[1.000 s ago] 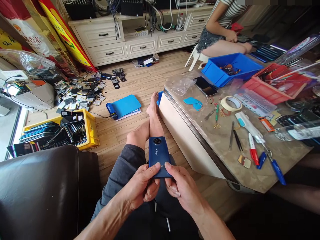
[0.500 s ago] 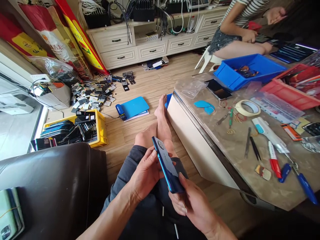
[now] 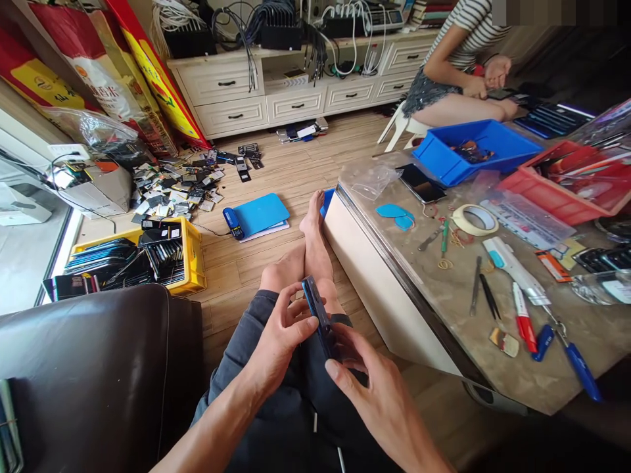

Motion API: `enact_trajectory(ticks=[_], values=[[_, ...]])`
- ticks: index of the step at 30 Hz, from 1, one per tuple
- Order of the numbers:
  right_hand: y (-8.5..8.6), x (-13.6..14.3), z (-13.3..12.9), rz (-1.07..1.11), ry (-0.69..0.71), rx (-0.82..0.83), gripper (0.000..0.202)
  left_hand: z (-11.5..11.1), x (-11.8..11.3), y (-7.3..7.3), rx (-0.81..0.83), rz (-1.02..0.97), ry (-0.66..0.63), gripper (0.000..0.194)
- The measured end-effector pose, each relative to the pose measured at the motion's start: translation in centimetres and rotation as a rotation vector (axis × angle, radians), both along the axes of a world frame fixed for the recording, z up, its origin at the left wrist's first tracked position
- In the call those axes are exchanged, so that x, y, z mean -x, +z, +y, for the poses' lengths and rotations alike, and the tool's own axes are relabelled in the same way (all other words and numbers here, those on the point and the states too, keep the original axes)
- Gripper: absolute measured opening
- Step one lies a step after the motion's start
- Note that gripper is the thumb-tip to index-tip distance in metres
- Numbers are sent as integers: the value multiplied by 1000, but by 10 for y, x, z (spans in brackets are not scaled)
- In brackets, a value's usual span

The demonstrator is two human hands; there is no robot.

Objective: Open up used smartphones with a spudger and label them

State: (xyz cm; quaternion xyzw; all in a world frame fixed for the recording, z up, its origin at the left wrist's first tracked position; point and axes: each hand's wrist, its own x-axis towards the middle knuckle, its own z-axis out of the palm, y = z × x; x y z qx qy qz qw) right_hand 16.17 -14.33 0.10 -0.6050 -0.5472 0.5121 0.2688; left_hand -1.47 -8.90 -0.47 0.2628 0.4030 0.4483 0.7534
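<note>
A dark blue phone [image 3: 320,318] is held above my lap, tilted so that it shows nearly edge-on. My left hand [image 3: 279,335] grips its upper left edge, with the thumb and fingers around it. On the lower right side, my right hand [image 3: 372,374] holds the same phone between thumb and fingers. The far sides of some fingers are hidden behind the phone. Below the phone are my dark shorts [image 3: 246,348] and bare legs.
To the right, a table [image 3: 414,289] bears tape [image 3: 474,219], tweezers [image 3: 490,299], a red marker [image 3: 524,318], a blue bin [image 3: 444,161] and a red bin [image 3: 552,197]. A yellow crate [image 3: 194,256] of phones stands left, beyond the sofa [image 3: 89,368]. Another person [image 3: 458,72] sits behind the table.
The phone has been turned from showing its pale blue back to nearly edge-on and dark. Both hands have shifted their fingers on it. The view has swung slightly right.
</note>
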Motion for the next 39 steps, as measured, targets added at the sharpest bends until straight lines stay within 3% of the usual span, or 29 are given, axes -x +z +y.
enact_trajectory(ticks=[12, 16, 20, 23, 27, 30, 39], values=[[-6, -5, -7, -151, 49, -99, 48, -1, 1, -1, -36, -11, -40, 54], [-14, 2, -13, -235, -8, -134, 52, -3, -4, 0, -60, 16, 4, 47], [-23, 10, -18, -306, -98, -122, 61, -8, -12, -4, -69, 173, 40, 39], [-25, 5, -11, -253, -142, -96, 49, -13, -15, -9, -57, 262, 19, 41], [-14, -12, 10, -133, -229, -112, 40, -19, -14, -15, -17, 281, -31, 40], [-6, -16, 21, -23, -165, -162, 34, -24, -15, -16, -2, 307, -81, 43], [-8, 10, 10, 155, -195, -243, 30, -28, -22, -16, -14, 439, 23, 54]])
